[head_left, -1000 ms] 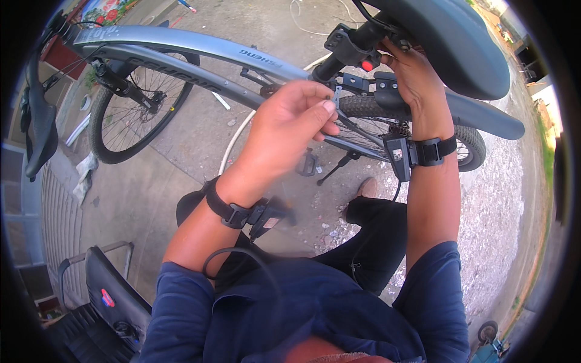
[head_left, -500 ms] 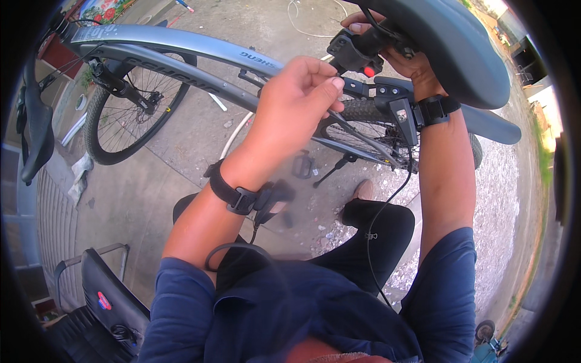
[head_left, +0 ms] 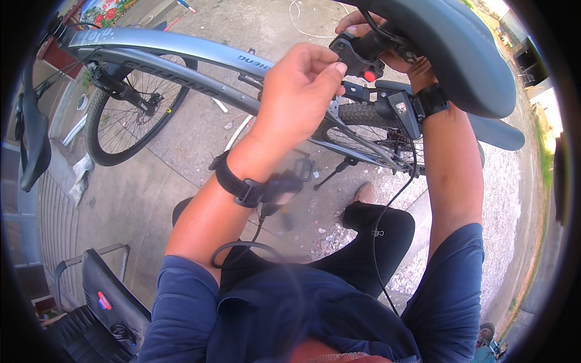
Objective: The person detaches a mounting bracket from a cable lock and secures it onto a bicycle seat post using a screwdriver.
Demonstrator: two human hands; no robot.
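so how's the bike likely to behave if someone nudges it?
The bike may roll a bit, given its round front tyre and rear tyre. It could tip: the kickstand looks slim, though the right hand at the seat post might steady it. The thick frame tubes suggest little flex.

Clamp bracket (head_left: 348,53): black, blocky, upper middle of the view, on the seatpost, partly hidden by fingers. Round red piece (head_left: 370,76) at its lower end. Seatpost (head_left: 369,43): black tube, slanting up and right to beneath the saddle (head_left: 463,54). Saddle: smooth, dark grey, broad, from the top edge down to the upper right. Bicycle (head_left: 209,51): silver-grey, standing upright, across the upper half; front wheel (head_left: 92,130) upper left, rear wheel partly covered, right of centre.
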